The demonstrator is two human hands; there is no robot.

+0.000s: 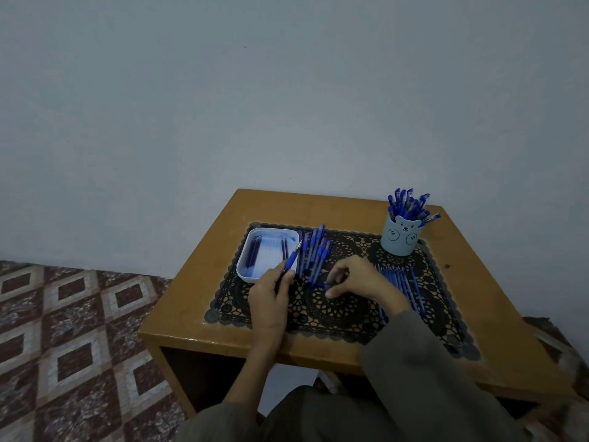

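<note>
Table (191, 282) carried, on my remote feed, a white tray (242, 275) of refills (255, 250) and a bear cup (400, 239) crammed with pens (408, 205). Left hand (271, 291) gripped a blue pen (291, 260) over the tray's rim; right hand (353, 277) pinched a blue cap (322, 286) on the mat (334, 317).

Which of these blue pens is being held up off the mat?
The pen gripped by the left hand, tip slanting over the white tray; the others lie on the mat or stand in the bear cup.
</note>
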